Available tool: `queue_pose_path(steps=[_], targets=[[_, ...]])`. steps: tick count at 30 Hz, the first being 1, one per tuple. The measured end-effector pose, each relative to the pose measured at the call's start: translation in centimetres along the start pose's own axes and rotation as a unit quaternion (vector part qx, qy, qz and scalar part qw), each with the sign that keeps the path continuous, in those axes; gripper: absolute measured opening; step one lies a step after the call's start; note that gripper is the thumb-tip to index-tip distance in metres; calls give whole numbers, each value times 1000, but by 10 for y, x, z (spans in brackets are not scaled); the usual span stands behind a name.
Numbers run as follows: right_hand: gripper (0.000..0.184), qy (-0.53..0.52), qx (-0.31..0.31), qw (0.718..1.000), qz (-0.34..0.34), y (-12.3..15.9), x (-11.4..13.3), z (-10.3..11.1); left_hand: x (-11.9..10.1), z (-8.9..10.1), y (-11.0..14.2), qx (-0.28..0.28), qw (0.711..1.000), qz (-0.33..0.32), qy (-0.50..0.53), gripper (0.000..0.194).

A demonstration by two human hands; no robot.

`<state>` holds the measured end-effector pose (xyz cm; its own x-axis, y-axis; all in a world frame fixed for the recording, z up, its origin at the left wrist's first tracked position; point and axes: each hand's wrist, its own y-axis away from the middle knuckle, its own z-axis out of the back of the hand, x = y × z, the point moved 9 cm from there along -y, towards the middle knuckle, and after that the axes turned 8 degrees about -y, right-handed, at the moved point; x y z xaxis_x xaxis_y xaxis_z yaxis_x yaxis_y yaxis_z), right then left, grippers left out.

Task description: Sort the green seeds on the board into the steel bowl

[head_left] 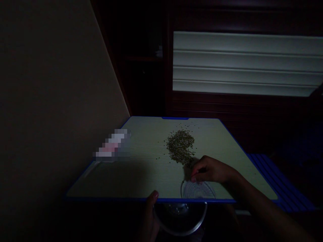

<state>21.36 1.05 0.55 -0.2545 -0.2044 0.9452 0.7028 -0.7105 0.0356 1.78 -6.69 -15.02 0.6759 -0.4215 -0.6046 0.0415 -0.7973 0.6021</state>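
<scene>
Small brown-green grains (180, 146), perhaps lentils or seeds, lie spread in a loose patch on a pale table (141, 168) with a blue rim. My right hand (208, 169) is just in front of them, its fingers closed in a pinch; whatever is between the fingertips is hidden. Under these fingertips a clear ridged round dish or lid (198, 191) lies at the table's front edge. Below that edge is a shiny metal bowl (180, 232), its inside dark. My left hand (151, 215) grips the bowl's left side, thumb up by the table rim, other fingers mostly hidden.
A blurred white and pink packet (111, 146) lies on the table's left side, next to a plain wall (50, 101). Dark wooden furniture with pale slatted panels (239, 64) stands behind. Blue striped material (280, 181) is at the right. The room is dim.
</scene>
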Motion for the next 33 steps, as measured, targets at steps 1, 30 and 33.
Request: queue_pose_path(steps=[1,30,33], targets=[[23,5,-28,1000,0,0,-1,6,-1,-1,0,1,1000,-4,4,66],[26,56,-180,982,-3,1,-6,35,-8,-6,11,-19,1000,-6,-20,60],[26,53,-164,985,-1,1,-4,32,-4,-3,7,-22,1000,-6,-16,62]])
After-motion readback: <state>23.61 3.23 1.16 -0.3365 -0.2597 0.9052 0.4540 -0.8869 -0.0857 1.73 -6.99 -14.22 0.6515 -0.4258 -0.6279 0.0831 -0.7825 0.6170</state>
